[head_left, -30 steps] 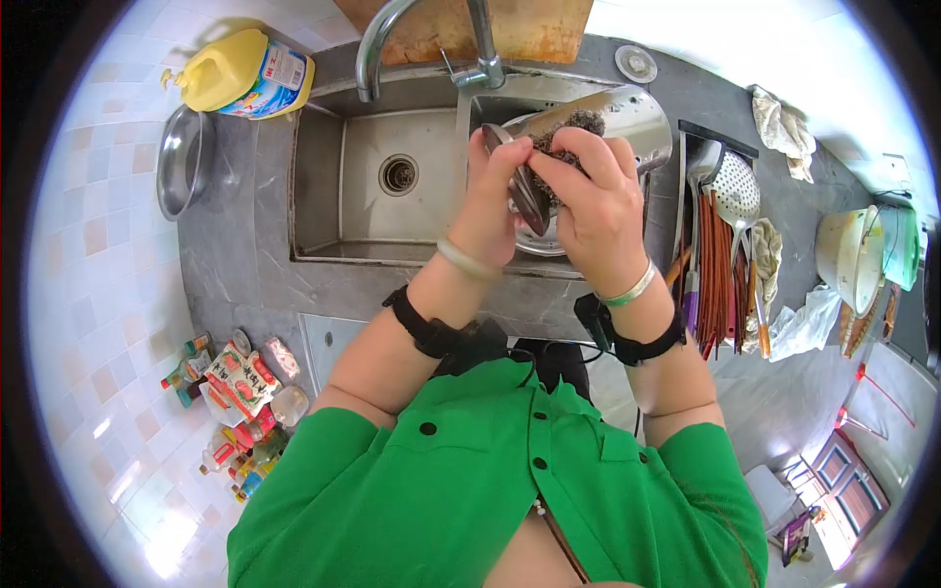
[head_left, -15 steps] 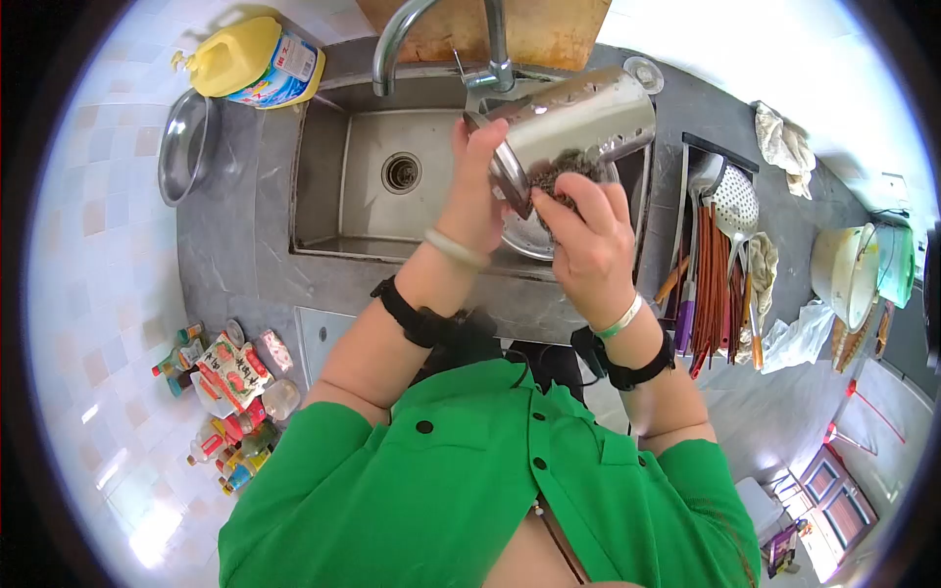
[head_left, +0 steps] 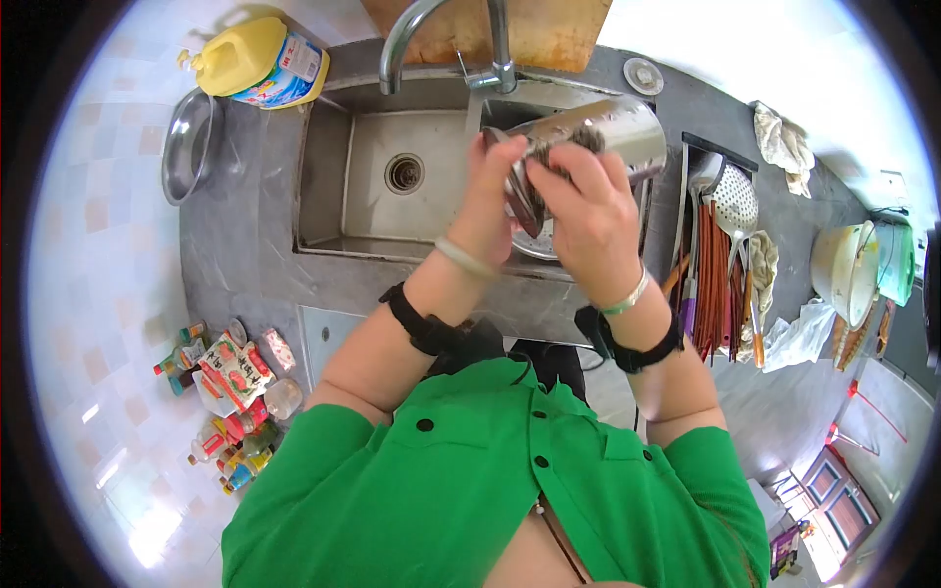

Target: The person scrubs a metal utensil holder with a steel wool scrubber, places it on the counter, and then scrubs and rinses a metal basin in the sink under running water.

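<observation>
Scourer [head_left: 587, 138] is shifted toward 12 o'clock | pinched in right hand [head_left: 598, 220] | steel pot [head_left: 632, 132], left-hand [head_left: 485, 201] clasped, is pointed toward 2 o'clock

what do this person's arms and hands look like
The left hand and right hand are gloveless. A thick pale bangle circles the left wrist, a thinner bracelet the right. Both forearms wear chunky black straps. The short sleeves are green.
</observation>
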Tool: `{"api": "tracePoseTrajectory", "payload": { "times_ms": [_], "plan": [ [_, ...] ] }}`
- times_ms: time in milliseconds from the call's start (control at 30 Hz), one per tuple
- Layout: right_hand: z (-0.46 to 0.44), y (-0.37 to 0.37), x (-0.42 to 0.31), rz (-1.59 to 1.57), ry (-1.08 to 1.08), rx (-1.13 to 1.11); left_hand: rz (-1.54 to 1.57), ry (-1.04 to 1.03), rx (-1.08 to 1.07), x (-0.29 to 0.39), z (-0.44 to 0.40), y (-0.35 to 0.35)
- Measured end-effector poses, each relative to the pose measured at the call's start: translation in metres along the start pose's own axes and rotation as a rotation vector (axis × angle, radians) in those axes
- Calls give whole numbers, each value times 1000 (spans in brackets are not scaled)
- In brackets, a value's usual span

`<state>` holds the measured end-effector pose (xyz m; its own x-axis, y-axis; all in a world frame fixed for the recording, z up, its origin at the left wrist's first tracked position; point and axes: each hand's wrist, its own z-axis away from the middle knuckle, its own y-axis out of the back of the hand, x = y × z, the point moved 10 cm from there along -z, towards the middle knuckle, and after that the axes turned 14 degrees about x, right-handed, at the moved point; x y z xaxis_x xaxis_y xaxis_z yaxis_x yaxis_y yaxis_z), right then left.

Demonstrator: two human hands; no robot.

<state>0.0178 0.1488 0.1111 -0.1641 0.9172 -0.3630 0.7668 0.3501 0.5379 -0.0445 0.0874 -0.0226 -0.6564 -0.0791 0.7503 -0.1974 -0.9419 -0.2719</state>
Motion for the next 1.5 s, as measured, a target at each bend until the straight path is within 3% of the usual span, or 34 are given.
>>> {"api": "tracePoseTrajectory", "payload": {
  "times_ms": [200,267,400,433,833,967,1067,1233,1333,1367,1500],
  "plan": [
    [53,-1,10,74,-107,11,434,144,-341,25,6,-28],
    [60,5,25,45,-205,66,459,146,-340,26,7,-33],
    [68,22,52,-75,-485,163,624,284,-691,22,19,-47],
    [68,27,57,-117,-567,182,604,308,-569,14,14,-42],
    [104,19,117,-588,-1171,238,667,485,-590,-7,24,-47],
    [51,45,119,-477,-907,290,597,511,-647,-17,26,-46],
    [17,63,120,-500,-872,335,524,502,-693,-24,29,-46],
    [-15,65,99,-507,-577,29,464,355,-516,-11,22,-43],
    [-22,63,60,-407,-414,-225,443,322,-731,-10,8,-30],
    [-20,65,48,-387,-393,-236,426,307,-486,-21,-18,-13],
    [-21,87,15,-268,-249,-149,500,287,-522,-1,-6,-31]
  ]
}}
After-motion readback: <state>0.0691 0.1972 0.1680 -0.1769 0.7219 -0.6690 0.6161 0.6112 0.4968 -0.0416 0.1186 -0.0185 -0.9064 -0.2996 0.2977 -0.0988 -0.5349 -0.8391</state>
